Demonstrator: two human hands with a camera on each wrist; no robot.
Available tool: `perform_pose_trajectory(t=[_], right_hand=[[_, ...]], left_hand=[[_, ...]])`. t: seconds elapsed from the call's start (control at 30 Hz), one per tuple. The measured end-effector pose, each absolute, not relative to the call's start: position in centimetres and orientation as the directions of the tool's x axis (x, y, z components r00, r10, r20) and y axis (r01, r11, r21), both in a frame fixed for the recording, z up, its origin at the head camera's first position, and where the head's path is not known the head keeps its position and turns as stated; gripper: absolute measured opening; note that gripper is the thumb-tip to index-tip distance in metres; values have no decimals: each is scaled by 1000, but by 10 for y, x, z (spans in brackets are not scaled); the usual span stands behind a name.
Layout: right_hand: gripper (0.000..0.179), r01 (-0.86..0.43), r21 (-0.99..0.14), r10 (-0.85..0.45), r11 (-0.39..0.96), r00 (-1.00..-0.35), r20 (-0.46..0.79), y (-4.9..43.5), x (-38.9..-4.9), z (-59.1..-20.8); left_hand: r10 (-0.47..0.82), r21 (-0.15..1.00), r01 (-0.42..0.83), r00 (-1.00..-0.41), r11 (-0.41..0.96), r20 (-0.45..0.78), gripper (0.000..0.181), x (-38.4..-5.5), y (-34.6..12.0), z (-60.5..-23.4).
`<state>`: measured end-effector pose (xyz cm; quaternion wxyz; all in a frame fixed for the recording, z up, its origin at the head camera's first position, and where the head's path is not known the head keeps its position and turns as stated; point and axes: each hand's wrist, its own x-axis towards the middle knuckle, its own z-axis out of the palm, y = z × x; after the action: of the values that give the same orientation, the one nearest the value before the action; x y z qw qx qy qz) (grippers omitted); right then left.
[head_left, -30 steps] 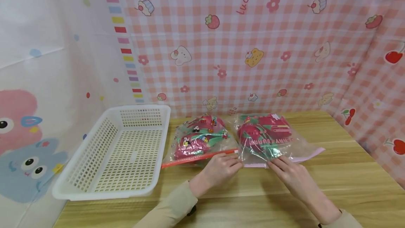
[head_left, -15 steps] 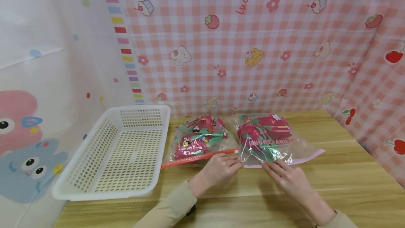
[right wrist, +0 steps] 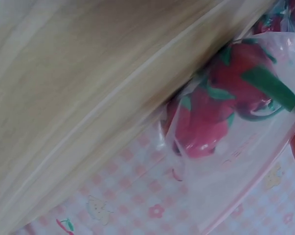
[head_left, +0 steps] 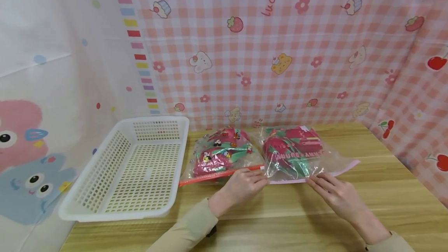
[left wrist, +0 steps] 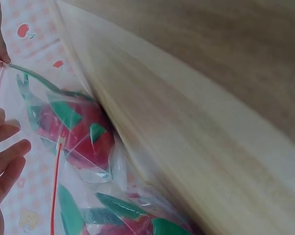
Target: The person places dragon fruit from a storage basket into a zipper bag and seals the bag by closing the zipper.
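Note:
A clear zip bag with a pale pink closing strip (head_left: pixel 288 182) lies on the table, with magenta, green-leaved fruits (right wrist: pixel 206 117) inside that look like dragon fruits. My left hand (head_left: pixel 241 188) holds the strip's left end, its fingers bent. Farther right along the same strip, my right hand (head_left: pixel 337 195) pinches the edge between thumb and fingers. Left of it sits a second clear zip bag (head_left: pixel 217 153), printed with small cartoon figures and holding similar fruits. Its red strip (head_left: pixel 210 177) ends in a white slider (left wrist: pixel 60 142) beside my left hand.
A white plastic basket (head_left: pixel 119 217) with slotted walls stands at the left of the wooden table (head_left: pixel 273 228). Printed cloth (head_left: pixel 297 34) hangs behind the table and along both sides.
My right hand shifts slightly left along the pink strip, then slides right to a spot farther along it. The left hand stays in place, as do both bags.

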<state>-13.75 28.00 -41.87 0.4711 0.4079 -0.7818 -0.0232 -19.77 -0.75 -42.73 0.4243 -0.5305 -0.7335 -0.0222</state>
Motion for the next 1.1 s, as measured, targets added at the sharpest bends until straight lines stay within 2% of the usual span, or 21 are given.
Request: perform_pose_trajectory(t=[0.23,0.43,0.57,0.77,0.9,0.97,1.07,1.1], right_hand=[[50,-587,382,-594,714,-217,775,315,-141,-417],[50,-548,380,-568,746,-226,791,346,-146,-418],[54,-528,354,-541,772,-252,802,361,-146,-419],[63,-425,303,-479,853,-408,778,370,-144,-418],[66,-375,248,-417,893,-483,770,365,-145,-417],[45,-356,192,-370,915,-547,751,360,-143,-414],[11,-284,95,-271,954,-683,679,349,-140,-404],[12,-256,65,-237,964,-726,645,344,-139,-398]], left_hand=[[768,-416,794,-96,443,633,12,-200,-14,-427],[773,-438,792,-66,426,631,13,-202,-16,-429],[777,-434,796,-72,423,625,14,-201,-15,-428],[775,-417,808,-76,417,628,13,-201,-11,-428],[770,-394,820,-86,415,633,12,-200,-6,-427],[771,-380,828,-95,412,629,12,-199,-5,-426],[764,-344,849,-103,401,638,9,-198,-7,-423],[755,-327,857,-104,398,647,9,-198,-8,-421]])
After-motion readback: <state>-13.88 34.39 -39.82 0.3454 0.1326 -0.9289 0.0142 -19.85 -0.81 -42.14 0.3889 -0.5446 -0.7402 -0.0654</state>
